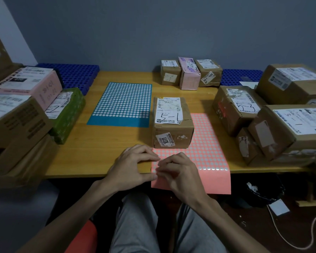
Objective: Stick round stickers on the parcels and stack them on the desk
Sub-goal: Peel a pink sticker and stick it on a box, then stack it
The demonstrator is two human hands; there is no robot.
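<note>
Both hands meet at the near left edge of the pink sheet [208, 152], which overhangs the desk [102, 152]. The right hand [177, 172] pinches at that edge with curled fingers; whether a sticker is lifted is too small to tell. The left hand [133, 167] rests bent fingers there; I cannot tell if it grips. The box [171, 125] marked 5-1 stands on the sheet's far end. Stickers look limp and tacky: lift by the rim. The box looks stiff and light: hold 2 opposite sides.
</note>
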